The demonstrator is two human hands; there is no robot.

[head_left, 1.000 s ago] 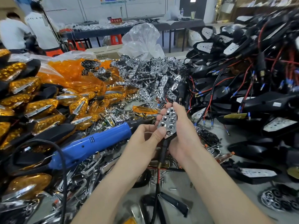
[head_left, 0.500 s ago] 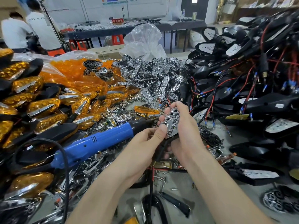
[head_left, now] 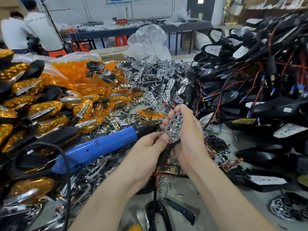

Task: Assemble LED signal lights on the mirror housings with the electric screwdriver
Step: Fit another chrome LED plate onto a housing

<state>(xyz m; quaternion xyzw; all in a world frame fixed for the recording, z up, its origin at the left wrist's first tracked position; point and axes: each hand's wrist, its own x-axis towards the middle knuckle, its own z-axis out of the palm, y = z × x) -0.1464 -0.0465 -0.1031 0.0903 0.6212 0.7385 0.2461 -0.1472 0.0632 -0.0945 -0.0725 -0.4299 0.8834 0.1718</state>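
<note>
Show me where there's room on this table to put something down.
Barest: the grey table patch right of the right forearm, bordered by a black mirror housing with a white plate and a round chrome reflector. A smaller gap between the forearms holds loose silver screws. Crowded: amber-lensed lights left, chrome reflector heap behind, wired black housings right.

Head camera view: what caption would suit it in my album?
Left hand and right hand hold a chrome reflector plate among amber lenses, black mirror housings and a blue electric screwdriver.
</note>
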